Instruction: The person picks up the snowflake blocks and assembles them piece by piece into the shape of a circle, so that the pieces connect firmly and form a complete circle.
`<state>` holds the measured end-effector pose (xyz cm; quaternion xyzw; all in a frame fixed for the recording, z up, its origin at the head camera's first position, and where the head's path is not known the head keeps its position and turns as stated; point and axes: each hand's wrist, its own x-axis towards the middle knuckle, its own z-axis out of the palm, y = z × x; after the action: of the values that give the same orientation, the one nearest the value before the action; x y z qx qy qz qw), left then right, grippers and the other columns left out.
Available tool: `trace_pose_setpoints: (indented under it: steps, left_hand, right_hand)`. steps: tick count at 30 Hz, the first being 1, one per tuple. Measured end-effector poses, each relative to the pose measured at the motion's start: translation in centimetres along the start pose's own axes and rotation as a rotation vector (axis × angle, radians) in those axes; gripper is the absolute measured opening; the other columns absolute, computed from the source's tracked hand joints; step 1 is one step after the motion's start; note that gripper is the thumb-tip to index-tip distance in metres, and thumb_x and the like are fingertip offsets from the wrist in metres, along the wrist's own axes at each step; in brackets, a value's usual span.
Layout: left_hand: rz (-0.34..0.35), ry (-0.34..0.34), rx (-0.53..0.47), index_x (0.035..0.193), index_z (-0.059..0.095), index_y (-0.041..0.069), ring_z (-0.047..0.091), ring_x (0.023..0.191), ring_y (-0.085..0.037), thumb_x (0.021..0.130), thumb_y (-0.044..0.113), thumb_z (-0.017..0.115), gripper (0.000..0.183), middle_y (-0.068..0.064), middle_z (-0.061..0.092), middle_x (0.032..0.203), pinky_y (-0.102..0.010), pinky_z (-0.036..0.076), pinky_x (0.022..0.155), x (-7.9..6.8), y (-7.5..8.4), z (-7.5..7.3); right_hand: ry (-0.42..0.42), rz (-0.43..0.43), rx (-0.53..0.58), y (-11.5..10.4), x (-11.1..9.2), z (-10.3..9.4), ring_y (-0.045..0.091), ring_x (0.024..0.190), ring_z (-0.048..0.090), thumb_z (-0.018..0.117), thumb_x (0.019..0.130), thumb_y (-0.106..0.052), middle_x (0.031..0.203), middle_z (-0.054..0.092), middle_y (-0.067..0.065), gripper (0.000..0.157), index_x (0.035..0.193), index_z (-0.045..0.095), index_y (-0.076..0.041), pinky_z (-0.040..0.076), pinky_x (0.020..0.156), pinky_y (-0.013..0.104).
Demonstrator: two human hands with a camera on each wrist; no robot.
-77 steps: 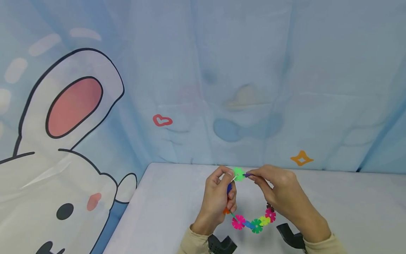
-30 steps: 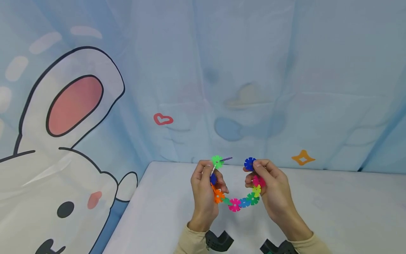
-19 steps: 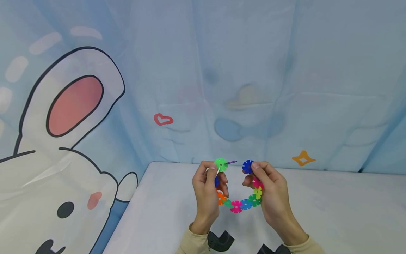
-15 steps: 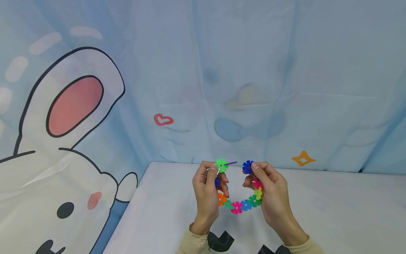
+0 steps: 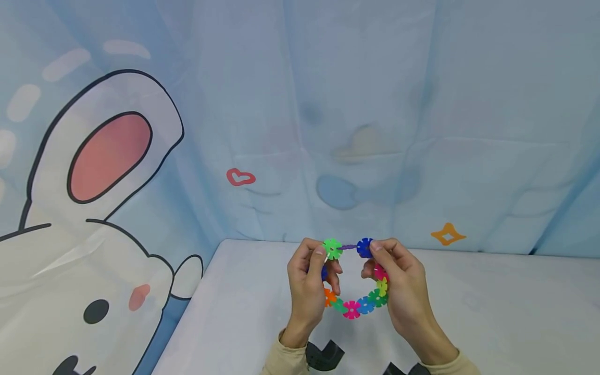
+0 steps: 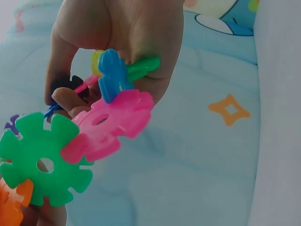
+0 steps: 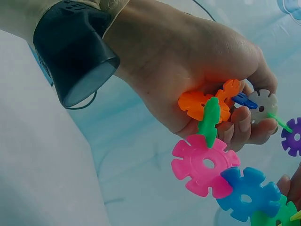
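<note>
A chain of flower-shaped slotted plastic discs hangs in a loop between both hands, above the table. My left hand (image 5: 307, 286) pinches a white disc (image 7: 264, 106), which carries a light green disc (image 5: 332, 249). From that one a purple disc (image 5: 348, 247) sticks out edge-on, its far edge meeting a blue disc (image 5: 364, 248); whether they interlock I cannot tell. Thumb and fingers of my right hand (image 5: 405, 289) pinch the chain's other end by the blue disc and a black disc (image 6: 70, 87). Orange, green and pink discs (image 5: 351, 309) sag below, among others.
The white table (image 5: 225, 312) extends beneath both hands. Behind it hangs a light blue printed curtain (image 5: 281, 104) with a cartoon rabbit at the left. Black wrist camera mounts (image 5: 324, 356) sit by both cuffs.
The right hand leaves the purple disc on the light green one and brings up the blue disc at the chain's end. Lately the light green and purple discs shift right, closing the gap to blue.
</note>
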<state>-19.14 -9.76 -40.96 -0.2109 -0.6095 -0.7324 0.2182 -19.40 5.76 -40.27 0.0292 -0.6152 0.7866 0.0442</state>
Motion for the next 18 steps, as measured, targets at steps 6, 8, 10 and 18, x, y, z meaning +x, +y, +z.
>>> trace_pose_setpoints:
  steps: [6,8,10,18]
  left_hand:
    - [0.034,-0.045,-0.006,0.096,0.051,-0.009,0.047,0.040,-0.029,0.112,0.007,0.038,0.026,-0.032,0.054,0.069,-0.024,0.052,0.042,0.11,-0.08,-0.20]
    - [0.044,-0.060,-0.006,0.096,0.050,-0.009,0.047,0.040,-0.029,0.112,0.006,0.038,0.026,-0.032,0.054,0.068,-0.024,0.052,0.041,0.13,-0.14,-0.29]
    - [0.052,-0.072,-0.004,0.095,0.050,-0.009,0.047,0.040,-0.028,0.112,0.006,0.038,0.026,-0.031,0.054,0.068,-0.025,0.052,0.041,0.13,-0.17,-0.38]
    - [0.113,-0.107,0.004,0.099,0.052,-0.010,0.048,0.040,-0.027,0.111,0.004,0.038,0.022,-0.029,0.054,0.068,-0.028,0.051,0.039,0.21,0.16,-0.65]
  right_hand:
    - [-0.010,-0.011,0.009,-0.14,-0.12,-0.05,0.018,0.077,0.067,0.059,0.110,-0.027,0.086,0.067,0.000,0.020,0.112,0.061,-0.007,0.058,0.084,0.027]
    - [-0.017,-0.018,0.017,-0.14,-0.17,-0.09,0.018,0.076,0.067,0.058,0.110,-0.026,0.084,0.067,0.000,0.019,0.112,0.061,-0.007,0.058,0.083,0.027]
    - [-0.027,-0.030,0.028,-0.11,-0.21,-0.16,0.018,0.075,0.066,0.058,0.111,-0.025,0.084,0.067,0.001,0.019,0.111,0.061,-0.006,0.058,0.082,0.027]
    - [-0.085,-0.127,0.055,0.09,-0.36,-0.35,0.018,0.070,0.064,0.055,0.111,-0.017,0.082,0.065,0.003,0.014,0.108,0.061,-0.004,0.060,0.077,0.028]
